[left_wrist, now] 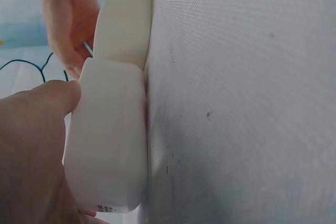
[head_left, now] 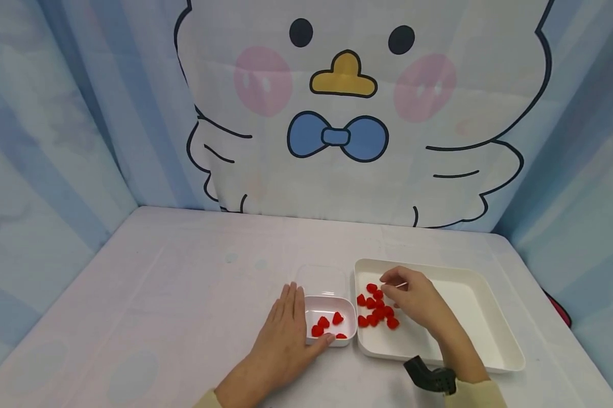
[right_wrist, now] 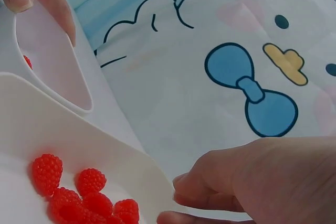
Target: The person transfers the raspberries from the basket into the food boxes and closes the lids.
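Observation:
In the head view my left hand (head_left: 284, 340) lies along the left side of a small white box (head_left: 313, 306). Its fingers are straight and its thumb rests on the near rim. Several red raspberries (head_left: 338, 318) sit inside the box. My right hand (head_left: 413, 296) is over the left part of a large white tray (head_left: 469, 317), beside a cluster of raspberries (head_left: 380, 305). It pinches a thin, pale stick-like tool (head_left: 401, 284); the fingers hide most of it, and I cannot tell its kind. More raspberries (right_wrist: 47, 174) show on the tray in the right wrist view.
A clear plastic lid (head_left: 321, 279) extends behind the small box. The tray stands right against the box's right side. A black wrist strap mount (head_left: 431, 377) is on the right wrist. Patterned cloth walls (head_left: 337, 187) enclose the white table (head_left: 184, 283) at the back and sides.

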### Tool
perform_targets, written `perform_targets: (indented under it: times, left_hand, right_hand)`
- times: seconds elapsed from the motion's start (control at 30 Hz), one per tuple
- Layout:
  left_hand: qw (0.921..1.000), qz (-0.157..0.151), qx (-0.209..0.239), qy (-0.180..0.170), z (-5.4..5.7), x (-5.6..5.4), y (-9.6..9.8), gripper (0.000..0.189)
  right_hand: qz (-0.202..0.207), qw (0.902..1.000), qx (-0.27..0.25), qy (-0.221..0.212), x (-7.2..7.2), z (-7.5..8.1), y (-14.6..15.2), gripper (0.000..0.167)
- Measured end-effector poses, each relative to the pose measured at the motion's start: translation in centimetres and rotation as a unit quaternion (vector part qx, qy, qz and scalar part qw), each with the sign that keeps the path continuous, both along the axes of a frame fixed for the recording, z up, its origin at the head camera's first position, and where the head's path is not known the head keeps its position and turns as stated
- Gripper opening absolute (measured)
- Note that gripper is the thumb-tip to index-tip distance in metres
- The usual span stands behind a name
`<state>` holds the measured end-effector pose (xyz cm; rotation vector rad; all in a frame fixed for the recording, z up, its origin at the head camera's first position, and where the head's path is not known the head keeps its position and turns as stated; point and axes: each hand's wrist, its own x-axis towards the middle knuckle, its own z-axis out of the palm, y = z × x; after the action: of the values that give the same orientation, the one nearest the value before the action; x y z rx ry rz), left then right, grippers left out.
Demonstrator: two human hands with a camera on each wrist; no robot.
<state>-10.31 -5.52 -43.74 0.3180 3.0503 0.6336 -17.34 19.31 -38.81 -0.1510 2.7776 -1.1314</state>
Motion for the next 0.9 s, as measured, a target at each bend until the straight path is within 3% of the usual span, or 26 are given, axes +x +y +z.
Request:
perform_targets:
  times: [0.47, 0.9]
  left_hand:
    - [0.9998, 0.001, 0.002, -0.018, 0.2, 0.1, 0.1, 0.102]
    - [0.9999, 0.0, 0.006, -0.008, 0.3, 0.2, 0.0, 0.101]
  right_hand:
    - [-0.011, 0.9989, 0.041, -0.019, -0.3, -0.8, 0.7, 0.028]
    - [0.0, 0.9984, 0.046, -0.034, -0.6, -1.4, 0.5, 0.024]
